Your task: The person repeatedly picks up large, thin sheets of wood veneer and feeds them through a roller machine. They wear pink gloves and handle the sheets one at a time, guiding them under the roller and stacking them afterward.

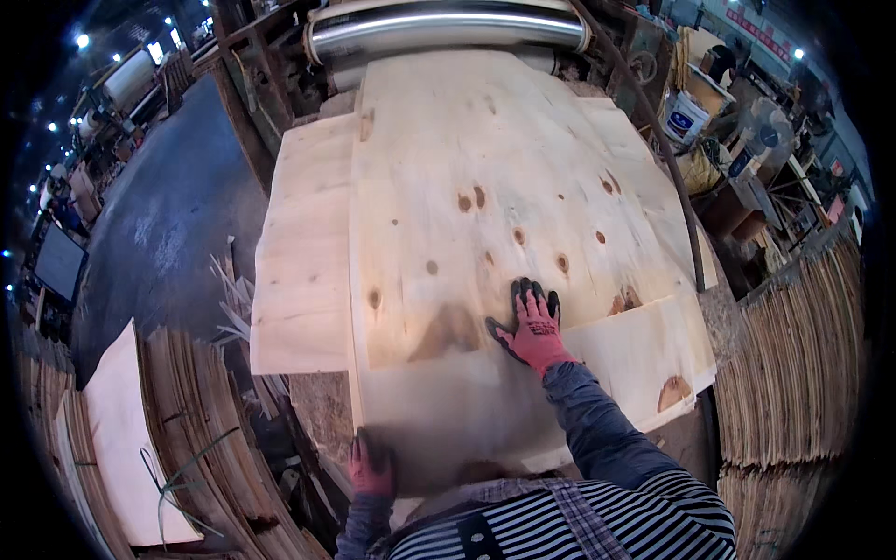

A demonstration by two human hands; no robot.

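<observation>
A large pale wood veneer sheet (pixel 448 177) with several brown knots lies in front of me, its far end by a shiny metal roller (pixel 448 34). Its near end overlaps another veneer piece (pixel 439 401) close to my body. My right hand (pixel 536 329), in a red glove with dark fingertips, lies flat on the sheet near that overlap, fingers spread. My left hand (pixel 372 469), in a similar glove, is low at the near left corner of the veneer; its fingers are blurred and partly hidden. More veneer (pixel 303 243) sticks out from under the left side.
Veneer stacks stand on edge at the right (pixel 793 364) and lower left (pixel 201 411). A dark metal bar (pixel 653 131) runs along the right side of the sheets. A white bucket (pixel 686 118) and a fan (pixel 765 135) are at the far right. Wood scraps (pixel 235 299) lie on the left.
</observation>
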